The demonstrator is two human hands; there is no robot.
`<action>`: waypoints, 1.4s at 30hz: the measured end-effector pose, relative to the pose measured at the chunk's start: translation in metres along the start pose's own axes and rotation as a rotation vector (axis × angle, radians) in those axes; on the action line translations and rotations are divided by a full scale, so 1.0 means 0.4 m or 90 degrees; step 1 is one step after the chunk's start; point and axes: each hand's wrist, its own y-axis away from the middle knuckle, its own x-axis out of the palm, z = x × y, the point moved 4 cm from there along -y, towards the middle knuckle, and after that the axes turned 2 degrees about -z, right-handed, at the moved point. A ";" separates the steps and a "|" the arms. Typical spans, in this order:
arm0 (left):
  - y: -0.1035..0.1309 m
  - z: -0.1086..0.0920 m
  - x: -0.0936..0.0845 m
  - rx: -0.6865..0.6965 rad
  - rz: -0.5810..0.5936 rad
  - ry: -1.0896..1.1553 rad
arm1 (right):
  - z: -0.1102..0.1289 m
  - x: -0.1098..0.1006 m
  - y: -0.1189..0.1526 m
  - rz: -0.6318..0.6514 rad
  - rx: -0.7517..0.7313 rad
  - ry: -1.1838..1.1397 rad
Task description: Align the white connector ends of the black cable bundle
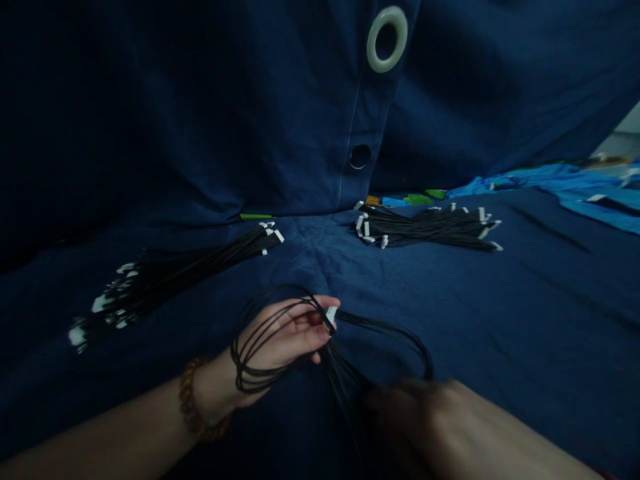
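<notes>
My left hand (285,333) is closed in a pinch on a black cable (380,327) near its white connector (331,316). Several thin strands loop back over the wrist, and others run down and to the right from the fingertips. Low on the right, my right hand (430,413) is blurred and dark, close to the hanging strands and the cable's right-hand bend. Its fingers cannot be made out, nor what they may hold.
A bundle of black cables with white ends (185,270) lies at the left, and a second cable bundle (425,227) at the back right. Dark blue cloth (500,300) covers the surface and rises behind, with a grommet ring (387,40). Bright blue fabric (565,190) lies far right.
</notes>
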 end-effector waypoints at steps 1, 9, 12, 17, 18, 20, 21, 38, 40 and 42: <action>0.003 -0.004 0.003 0.001 0.006 -0.006 | 0.004 0.000 -0.013 -0.023 0.024 -0.032; 0.011 -0.007 0.006 0.024 0.044 -0.029 | 0.021 -0.014 -0.072 -0.073 0.087 -0.252; 0.011 -0.009 0.012 0.022 0.048 -0.043 | 0.019 -0.009 -0.072 -0.065 0.114 -0.246; 0.011 -0.017 0.015 0.024 -0.014 -0.056 | 0.011 0.005 -0.069 -0.040 0.148 -0.282; 0.010 -0.018 0.014 0.029 -0.020 -0.058 | 0.009 0.011 -0.067 -0.023 0.155 -0.293; 0.008 -0.017 0.013 0.039 -0.024 -0.061 | 0.006 0.020 -0.065 0.013 0.160 -0.300; 0.006 -0.016 0.011 0.042 -0.025 -0.063 | 0.005 0.023 -0.065 0.027 0.160 -0.302; 0.009 -0.001 -0.004 0.130 0.020 -0.017 | 0.057 -0.021 -0.025 -0.062 0.046 -0.086; 0.008 -0.004 -0.004 0.140 0.039 -0.009 | 0.050 -0.020 -0.031 -0.046 0.059 -0.116; 0.006 -0.003 -0.005 0.145 0.062 0.000 | 0.041 -0.021 -0.042 -0.051 0.060 -0.148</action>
